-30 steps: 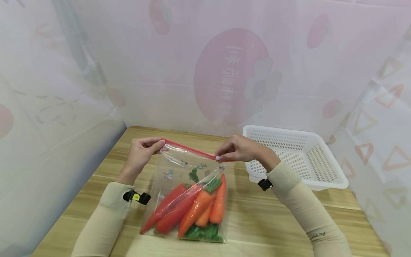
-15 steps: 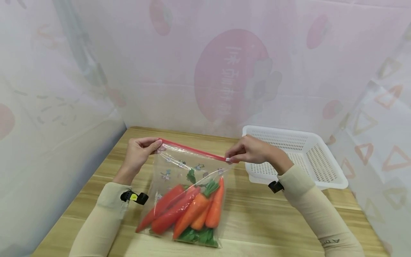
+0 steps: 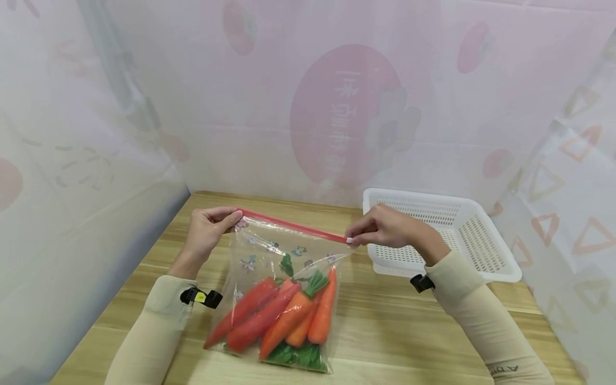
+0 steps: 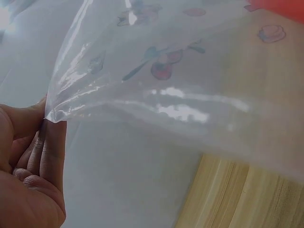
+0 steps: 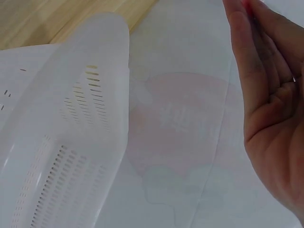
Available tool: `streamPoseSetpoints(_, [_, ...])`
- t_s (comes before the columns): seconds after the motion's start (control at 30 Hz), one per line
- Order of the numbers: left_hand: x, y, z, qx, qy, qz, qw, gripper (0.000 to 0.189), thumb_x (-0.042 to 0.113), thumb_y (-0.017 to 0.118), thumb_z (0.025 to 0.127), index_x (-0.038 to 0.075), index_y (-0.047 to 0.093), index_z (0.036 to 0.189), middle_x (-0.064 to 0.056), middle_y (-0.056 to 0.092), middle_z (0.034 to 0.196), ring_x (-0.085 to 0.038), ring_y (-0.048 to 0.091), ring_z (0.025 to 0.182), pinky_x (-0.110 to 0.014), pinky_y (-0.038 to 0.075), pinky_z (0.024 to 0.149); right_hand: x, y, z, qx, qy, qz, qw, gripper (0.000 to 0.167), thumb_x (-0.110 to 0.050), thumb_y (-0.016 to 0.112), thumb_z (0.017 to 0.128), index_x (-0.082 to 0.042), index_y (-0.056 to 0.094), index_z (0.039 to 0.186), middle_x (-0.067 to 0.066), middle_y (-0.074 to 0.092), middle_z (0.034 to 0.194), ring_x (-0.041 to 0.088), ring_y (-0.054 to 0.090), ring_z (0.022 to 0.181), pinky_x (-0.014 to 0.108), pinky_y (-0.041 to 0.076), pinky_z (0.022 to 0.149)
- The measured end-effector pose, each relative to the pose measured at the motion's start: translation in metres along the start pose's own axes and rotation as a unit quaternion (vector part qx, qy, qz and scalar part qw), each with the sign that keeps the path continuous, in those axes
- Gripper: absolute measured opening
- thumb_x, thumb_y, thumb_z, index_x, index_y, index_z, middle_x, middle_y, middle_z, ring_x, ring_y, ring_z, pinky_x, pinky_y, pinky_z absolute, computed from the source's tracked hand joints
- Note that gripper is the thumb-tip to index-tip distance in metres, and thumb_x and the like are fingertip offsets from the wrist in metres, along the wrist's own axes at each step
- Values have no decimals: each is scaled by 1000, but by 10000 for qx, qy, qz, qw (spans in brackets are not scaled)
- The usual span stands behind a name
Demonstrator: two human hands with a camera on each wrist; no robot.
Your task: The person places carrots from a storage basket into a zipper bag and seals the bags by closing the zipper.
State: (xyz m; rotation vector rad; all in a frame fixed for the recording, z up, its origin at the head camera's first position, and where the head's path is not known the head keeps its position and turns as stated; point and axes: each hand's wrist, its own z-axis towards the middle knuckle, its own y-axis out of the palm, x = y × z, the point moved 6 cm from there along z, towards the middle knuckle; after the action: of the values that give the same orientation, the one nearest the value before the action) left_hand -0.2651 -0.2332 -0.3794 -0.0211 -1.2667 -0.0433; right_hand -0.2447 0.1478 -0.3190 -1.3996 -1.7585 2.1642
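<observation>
A clear zip bag (image 3: 260, 243) with small printed figures and a red zip strip (image 3: 293, 226) spans my two hands. Inside it lie orange carrots (image 3: 291, 318), long red vegetables that look like red carrots (image 3: 245, 307), and green leaves (image 3: 298, 355) at the bottom. My left hand (image 3: 207, 230) pinches the bag's upper left corner between thumb and fingers; the left wrist view shows the film (image 4: 156, 90) drawn taut from that hand (image 4: 33, 171). At the strip's right end my right hand (image 3: 387, 227) pinches the small white slider (image 3: 349, 240). In the right wrist view the fingertips are partly cut off.
A white perforated plastic basket (image 3: 505, 267) stands at the back right of the wooden table (image 3: 394, 331), behind my right hand and wrist. Pale printed curtains (image 3: 231, 133) enclose the table at the back and both sides.
My right hand has moved right along the red strip with the slider, to the strip's right end. My left hand shifted slightly left, still on its corner; the bag shifted slightly with it.
</observation>
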Motion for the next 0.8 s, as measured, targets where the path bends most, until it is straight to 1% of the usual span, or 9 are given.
streamPoseSetpoints(0.2, [2, 2, 0, 11, 88, -105, 9999, 20, 4, 77, 96, -10, 78, 109, 8, 81, 84, -1, 77, 75, -18, 63, 70, 4, -2, -4, 146, 7, 159, 9998, 15, -18, 75, 99, -19, 83, 112, -5, 83, 100, 7, 77, 86, 27, 64, 81])
streamPoseSetpoints(0.37, [0, 4, -3, -80, 39, -272, 9996, 18, 4, 75, 98, -9, 78, 110, 6, 82, 84, -4, 78, 77, -20, 63, 72, 7, -2, -10, 439, 71, 284, 9986, 16, -16, 74, 100, -15, 83, 114, -3, 83, 99, 7, 76, 85, 27, 63, 79])
streamPoseSetpoints(0.47, [0, 5, -6, -90, -6, -340, 9994, 16, 5, 74, 98, -6, 79, 109, 5, 82, 85, -4, 78, 77, -20, 63, 72, 11, -2, -14, 758, 196, 375, 9962, 16, -15, 75, 99, -13, 83, 114, -1, 83, 97, 9, 77, 87, 28, 63, 80])
streamPoseSetpoints(0.53, [1, 5, -8, -101, -39, -415, 9991, 14, 5, 74, 99, -3, 80, 109, 5, 82, 86, -3, 78, 77, -20, 63, 73, 12, -3, -17, 995, 304, 477, 9934, 16, -15, 76, 98, -13, 83, 113, 0, 83, 97, 12, 78, 88, 28, 63, 81])
streamPoseSetpoints(0.63, [4, 6, -10, -104, -88, -478, 9988, 13, 5, 73, 99, -1, 80, 108, 5, 82, 86, -3, 78, 77, -21, 64, 73, 12, -4, -21, 1383, 520, 678, 9867, 16, -13, 78, 96, -12, 83, 111, 4, 83, 98, 17, 79, 90, 29, 64, 83])
streamPoseSetpoints(0.7, [7, 8, -10, -140, -107, -462, 9988, 14, 5, 73, 99, -1, 80, 110, 5, 82, 87, -4, 78, 79, -22, 64, 74, 13, -6, -23, 1643, 655, 789, 9811, 16, -11, 79, 95, -11, 84, 110, 6, 83, 100, 18, 80, 90, 29, 64, 83])
streamPoseSetpoints(0.8, [10, 11, -9, -202, -127, -365, 9991, 18, 7, 74, 99, -4, 78, 112, 5, 82, 88, -5, 79, 80, -22, 64, 76, 13, -10, -25, 2043, 812, 700, 9730, 15, -9, 78, 95, -10, 84, 109, 8, 83, 100, 16, 79, 87, 28, 64, 78])
